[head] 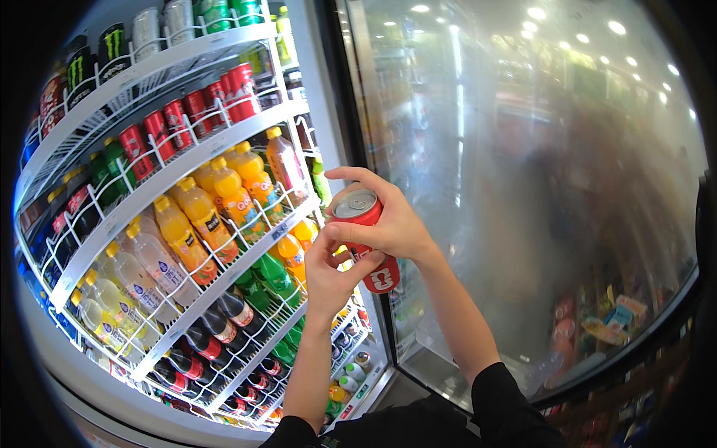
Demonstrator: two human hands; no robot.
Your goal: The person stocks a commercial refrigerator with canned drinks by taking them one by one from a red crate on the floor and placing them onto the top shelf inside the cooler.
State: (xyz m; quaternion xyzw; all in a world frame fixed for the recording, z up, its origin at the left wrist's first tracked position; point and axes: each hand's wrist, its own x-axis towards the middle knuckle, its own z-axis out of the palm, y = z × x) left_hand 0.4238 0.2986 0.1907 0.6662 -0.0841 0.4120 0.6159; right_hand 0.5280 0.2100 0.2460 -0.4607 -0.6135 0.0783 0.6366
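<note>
A red drinks can (367, 238) with a silver top is held between both hands, tilted, in front of the open fridge. My left hand (339, 269) has its thumb and fingers around the can's left side and lower middle. My right hand (386, 218) grips the upper part, with the thumb across the front and fingers behind the rim. The can's tab looks closed down on the lid. To the left, red cans (159, 134) stand in a row on a white wire shelf (168, 179), above bottles of orange drink (185, 235).
A fogged glass door (504, 196) stands open on the right, its dark frame (350, 101) beside the shelves. Dark cola bottles (204, 341) and green bottles (274, 274) fill lower shelves. Black energy drink cans (113, 49) stand high at the left.
</note>
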